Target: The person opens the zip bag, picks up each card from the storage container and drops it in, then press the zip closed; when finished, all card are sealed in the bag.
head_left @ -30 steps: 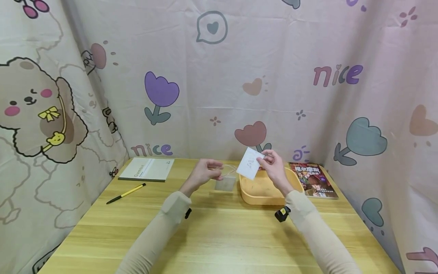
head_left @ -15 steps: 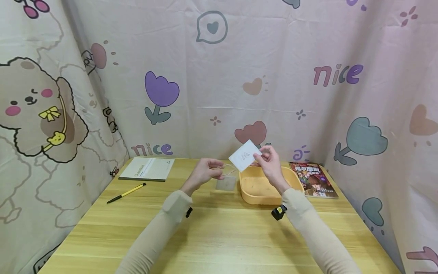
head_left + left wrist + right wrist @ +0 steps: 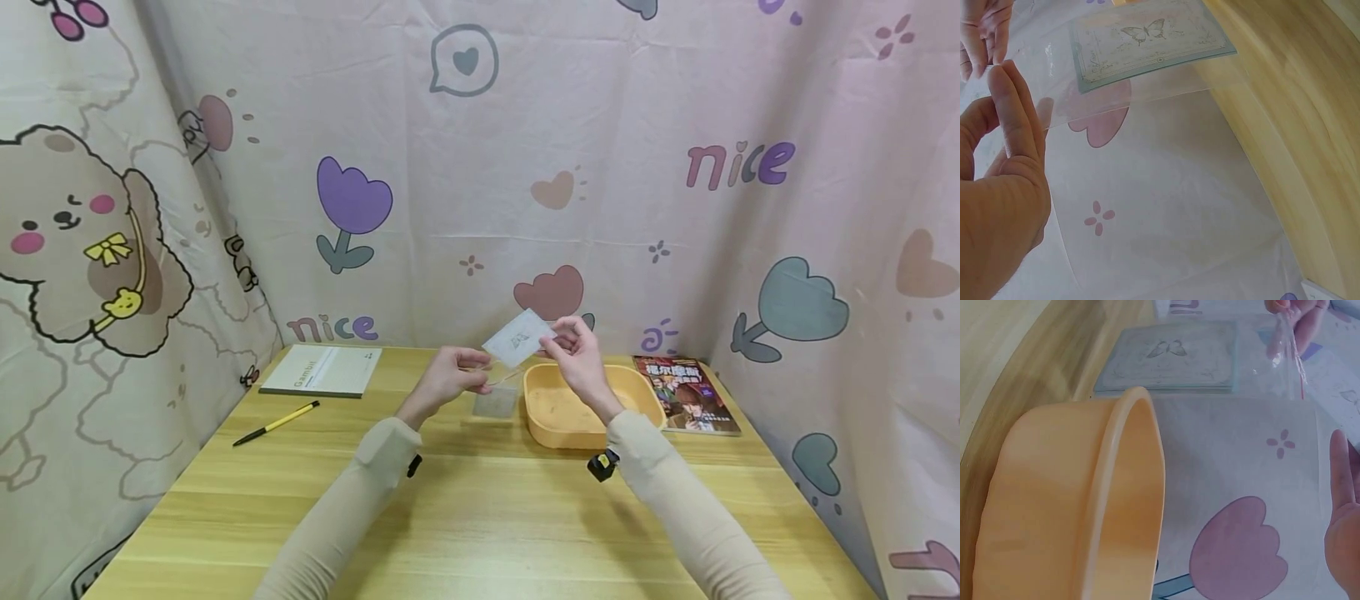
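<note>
My left hand (image 3: pixel 447 382) pinches the top edge of a clear plastic bag (image 3: pixel 495 403), which hangs over the table with its mouth spread. Inside the bag lie cards (image 3: pixel 1169 359) printed with a butterfly and edged in pale blue-green. Between thumb and fingers, my right hand (image 3: pixel 579 362) holds one pale card (image 3: pixel 519 337) with a small butterfly print. That card is tilted, its lower corner right at the bag's mouth and close to my left fingertips. In the left wrist view, the fingers of my right hand (image 3: pixel 985 31) show beyond my left hand.
An orange plastic basket (image 3: pixel 596 437) stands just right of the bag, under my right hand. Behind it lies a comic-style magazine (image 3: pixel 693 396). A notebook (image 3: pixel 322 371) and a yellow-and-black pen (image 3: pixel 277 423) lie at the left. A printed curtain (image 3: pixel 465 183) hangs behind the table.
My right hand has moved left with the card, bringing it from above the basket to the bag's mouth and tilting it flatter. My left hand has stayed in place with the bag.
</note>
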